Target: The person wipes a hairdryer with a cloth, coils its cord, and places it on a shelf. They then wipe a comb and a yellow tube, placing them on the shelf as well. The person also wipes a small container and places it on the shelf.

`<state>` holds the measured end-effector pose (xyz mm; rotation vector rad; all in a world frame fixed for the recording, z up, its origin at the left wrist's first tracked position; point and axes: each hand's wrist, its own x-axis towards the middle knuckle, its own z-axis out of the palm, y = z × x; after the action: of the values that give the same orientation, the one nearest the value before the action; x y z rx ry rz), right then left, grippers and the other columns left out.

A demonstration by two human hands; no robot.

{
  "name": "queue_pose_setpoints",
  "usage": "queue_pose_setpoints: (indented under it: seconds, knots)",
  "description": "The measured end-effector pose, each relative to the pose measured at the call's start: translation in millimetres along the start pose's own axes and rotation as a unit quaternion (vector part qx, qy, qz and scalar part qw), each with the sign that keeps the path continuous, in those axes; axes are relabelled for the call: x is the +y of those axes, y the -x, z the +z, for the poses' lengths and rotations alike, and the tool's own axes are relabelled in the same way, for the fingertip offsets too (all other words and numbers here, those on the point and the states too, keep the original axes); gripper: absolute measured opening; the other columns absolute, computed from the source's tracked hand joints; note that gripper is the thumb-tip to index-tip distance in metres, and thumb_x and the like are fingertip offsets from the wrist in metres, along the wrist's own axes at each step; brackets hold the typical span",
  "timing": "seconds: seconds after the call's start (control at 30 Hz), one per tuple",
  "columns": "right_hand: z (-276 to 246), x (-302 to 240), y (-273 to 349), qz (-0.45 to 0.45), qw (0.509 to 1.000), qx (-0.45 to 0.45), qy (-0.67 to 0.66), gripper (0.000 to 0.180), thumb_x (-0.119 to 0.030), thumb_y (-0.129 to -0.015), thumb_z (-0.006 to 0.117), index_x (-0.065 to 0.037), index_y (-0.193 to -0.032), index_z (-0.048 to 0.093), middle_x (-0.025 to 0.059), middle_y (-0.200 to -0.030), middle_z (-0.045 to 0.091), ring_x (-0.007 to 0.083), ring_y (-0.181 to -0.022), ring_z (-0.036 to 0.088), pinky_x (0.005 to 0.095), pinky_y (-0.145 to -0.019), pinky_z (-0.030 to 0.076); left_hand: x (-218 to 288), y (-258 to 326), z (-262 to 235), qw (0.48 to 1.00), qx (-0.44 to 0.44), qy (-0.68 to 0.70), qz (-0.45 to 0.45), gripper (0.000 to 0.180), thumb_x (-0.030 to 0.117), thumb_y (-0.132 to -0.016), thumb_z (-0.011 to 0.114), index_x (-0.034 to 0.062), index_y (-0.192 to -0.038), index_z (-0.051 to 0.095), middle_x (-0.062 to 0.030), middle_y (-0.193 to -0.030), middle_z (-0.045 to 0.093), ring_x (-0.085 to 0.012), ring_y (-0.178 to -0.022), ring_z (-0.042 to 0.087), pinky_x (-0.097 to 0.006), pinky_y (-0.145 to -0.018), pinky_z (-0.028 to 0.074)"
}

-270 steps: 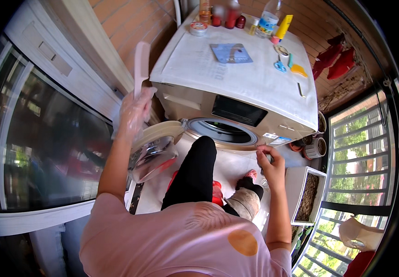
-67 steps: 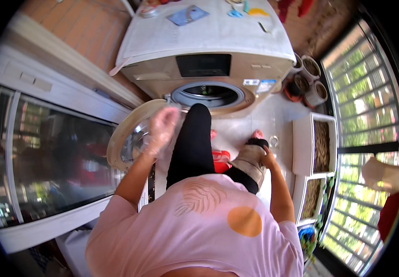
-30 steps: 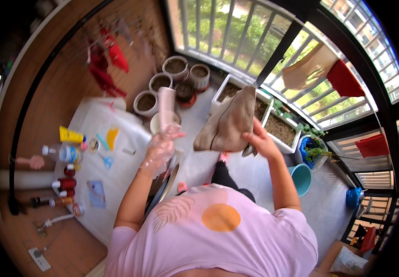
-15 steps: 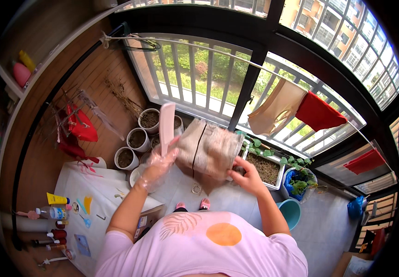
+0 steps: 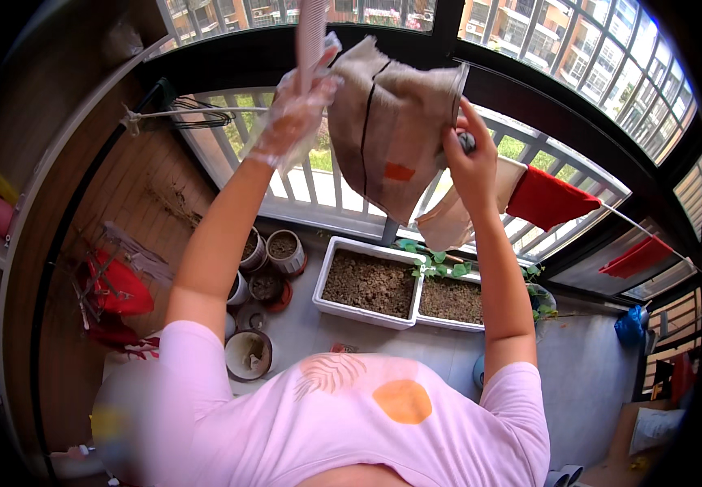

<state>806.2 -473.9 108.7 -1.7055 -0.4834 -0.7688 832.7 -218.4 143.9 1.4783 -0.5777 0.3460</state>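
Observation:
My left hand [image 5: 292, 114], in a clear plastic glove, is raised and closed round a pale pink comb [image 5: 311, 36] that stands upright. Its fingertips are at the left edge of a grey-beige cloth [image 5: 404, 114]; whether they also pinch it I cannot tell. The cloth hangs in front of the window, with a black line down it and a small red-orange patch low on it. My right hand [image 5: 474, 158], bare, grips the cloth's right edge. A small dark grey thing [image 5: 466, 143] shows by its fingers, its kind unclear.
Behind the cloth, a line [image 5: 611, 207] carries a red cloth [image 5: 552, 199]. Below stand white planters of soil [image 5: 367, 284] and several round pots [image 5: 286, 252]. A red cloth bundle [image 5: 120, 284] is at the left, a blue bag [image 5: 631, 326] at the right.
Both hands have risen with the comb and cloth, from above the floor to window height. The view has tilted up, bringing a second planter into sight. The cloth now hangs more spread out.

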Motion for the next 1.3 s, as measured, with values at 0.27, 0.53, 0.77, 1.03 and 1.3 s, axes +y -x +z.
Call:
queue_pose_setpoints:
  seconds: [0.27, 0.53, 0.77, 1.03, 1.3]
  knots:
    - [15, 143, -61, 0.012, 0.936, -0.092, 0.339, 0.038, -0.007, -0.075, 0.053, -0.002, -0.112, 0.056, 0.0226, -0.103, 0.059, 0.0347, -0.096, 0.057, 0.0376, -0.084, 0.044, -109, -29, -32, 0.984, 0.17, -0.019, -0.055, 0.018, 0.013, -0.081, 0.06, 0.0076, -0.098, 0.056, 0.0039, -0.072, 0.048, -0.0064, -0.063, 0.045, -0.021, -0.056, 0.039]
    - [102, 18, 39, 0.162, 0.846, -0.471, -0.189, 0.02, -0.008, -0.084, 0.058, 0.001, -0.102, 0.059, 0.0048, -0.086, 0.062, 0.0098, -0.072, 0.057, 0.0224, -0.066, 0.045, -32, 122, -4, 0.909, 0.291, 0.244, -0.173, 0.03, 0.031, -0.093, 0.045, 0.0039, -0.107, 0.049, -0.0094, -0.092, 0.06, -0.0173, -0.081, 0.059, -0.031, -0.077, 0.048]
    - [176, -27, 113, 0.257, 0.541, -0.692, -0.403, 0.023, -0.02, -0.091, 0.052, 0.0, -0.103, 0.057, 0.0051, -0.087, 0.064, 0.0098, -0.067, 0.054, 0.0227, -0.06, 0.044, 33, 221, 3, 0.854, 0.49, 0.137, -0.111, 0.034, 0.036, -0.093, 0.043, 0.0048, -0.107, 0.048, -0.0089, -0.092, 0.058, -0.0204, -0.09, 0.058, -0.034, -0.084, 0.046]
    - [219, -98, 188, 0.514, -0.018, -0.708, -0.485, 0.033, -0.031, -0.09, 0.05, -0.005, -0.11, 0.049, -0.0019, -0.072, 0.044, 0.0066, -0.057, 0.035, 0.0223, -0.052, 0.029, 113, 329, 2, 0.877, 0.462, 0.119, -0.051, 0.032, 0.038, -0.092, 0.044, 0.0076, -0.103, 0.045, -0.0092, -0.093, 0.053, -0.0283, -0.108, 0.052, -0.036, -0.086, 0.045]
    - [240, -227, 253, 0.339, 0.229, -0.746, -0.526, 0.017, -0.018, -0.087, 0.058, -0.006, -0.096, 0.051, 0.0005, -0.072, 0.052, 0.0087, -0.06, 0.047, 0.0222, -0.054, 0.038, 187, 446, -15, 0.842, 0.528, -0.067, -0.086, 0.045, 0.035, -0.094, 0.041, 0.0005, -0.122, 0.042, -0.0134, -0.112, 0.055, -0.0215, -0.103, 0.055, -0.036, -0.092, 0.042]
